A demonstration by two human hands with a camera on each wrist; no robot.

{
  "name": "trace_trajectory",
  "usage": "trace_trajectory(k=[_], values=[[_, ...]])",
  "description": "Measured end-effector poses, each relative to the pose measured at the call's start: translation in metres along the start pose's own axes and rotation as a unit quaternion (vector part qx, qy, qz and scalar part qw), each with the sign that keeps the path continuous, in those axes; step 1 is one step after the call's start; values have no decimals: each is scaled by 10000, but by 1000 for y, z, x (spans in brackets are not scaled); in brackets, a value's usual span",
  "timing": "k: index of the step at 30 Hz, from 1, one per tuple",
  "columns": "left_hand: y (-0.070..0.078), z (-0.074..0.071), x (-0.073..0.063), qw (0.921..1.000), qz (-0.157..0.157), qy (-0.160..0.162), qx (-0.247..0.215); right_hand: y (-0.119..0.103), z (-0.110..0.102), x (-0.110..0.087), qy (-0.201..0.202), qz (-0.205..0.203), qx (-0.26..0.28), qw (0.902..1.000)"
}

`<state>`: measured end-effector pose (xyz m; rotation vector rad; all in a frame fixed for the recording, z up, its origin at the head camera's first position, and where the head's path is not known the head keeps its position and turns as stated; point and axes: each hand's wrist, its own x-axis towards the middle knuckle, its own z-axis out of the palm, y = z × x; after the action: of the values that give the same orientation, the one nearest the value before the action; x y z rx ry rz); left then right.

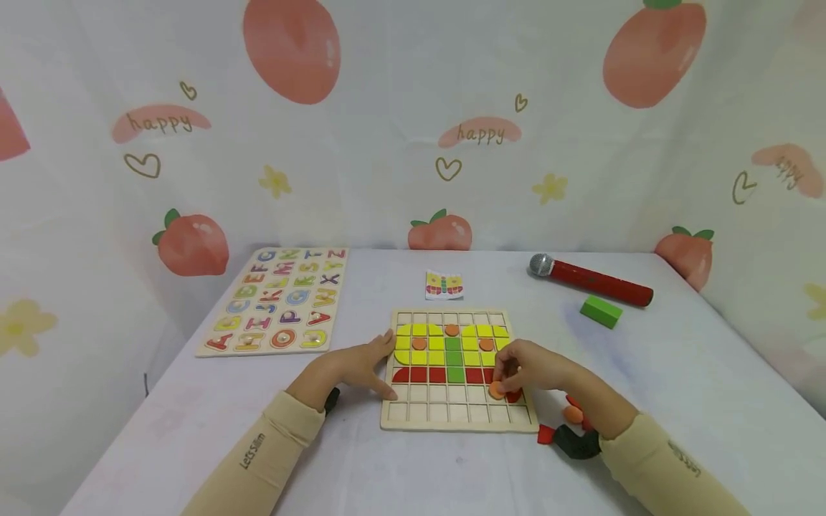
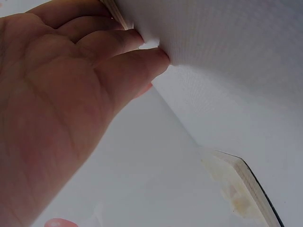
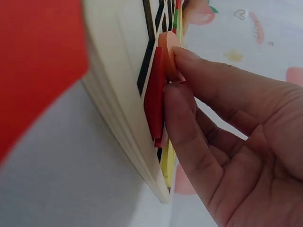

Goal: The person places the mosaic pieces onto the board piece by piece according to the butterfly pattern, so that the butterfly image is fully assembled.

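Note:
A wooden grid board [image 1: 413, 413] lies on the table, its upper rows filled with yellow [image 1: 419, 357], green and red pieces and several orange discs. My left hand [image 1: 363, 364] steadies the board's left edge with its fingers spread; in the left wrist view the fingertips [image 2: 161, 56] are down by the table surface. Between thumb and index finger, my right hand [image 1: 534, 365] pinches an orange disc [image 3: 170, 56] over the lower right cells. Right beside that disc is a red piece [image 3: 155, 97] on the board, partly hidden by the fingers in the head view.
Loose red and orange pieces [image 1: 573, 414] lie under the right wrist. Behind the board is a small card [image 1: 444, 285] with a butterfly-like pattern. An alphabet puzzle [image 1: 271, 304] stands left; a red microphone [image 1: 596, 281] and green block [image 1: 601, 311] lie right.

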<state>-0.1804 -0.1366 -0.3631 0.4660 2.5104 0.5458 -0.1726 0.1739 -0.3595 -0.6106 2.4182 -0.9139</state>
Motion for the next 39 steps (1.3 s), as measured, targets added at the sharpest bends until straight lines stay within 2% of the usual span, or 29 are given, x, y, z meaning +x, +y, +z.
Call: trace_trajectory(k=[6,12,19,27,33,39], values=[[-2,3,2,10000,-19,2,67,-1,4,-1,127,-18,-72,9999],[-3,2,3,10000,18,7,81,-1,6,-1,293,322,-70,9990],[-2,-1,1,9999,94,35,22,4,-3,-16,479,292,41,9984],[-3,-2,3,9999,125,11,26,20,-5,-49,344,539,451,9969],[-4,-2,2,9999,132,3,51,32,6,-66,63,206,818,9964],[-5,-1,2,9999,153,-12,10,37,15,-69,-102,60,943,9955]])
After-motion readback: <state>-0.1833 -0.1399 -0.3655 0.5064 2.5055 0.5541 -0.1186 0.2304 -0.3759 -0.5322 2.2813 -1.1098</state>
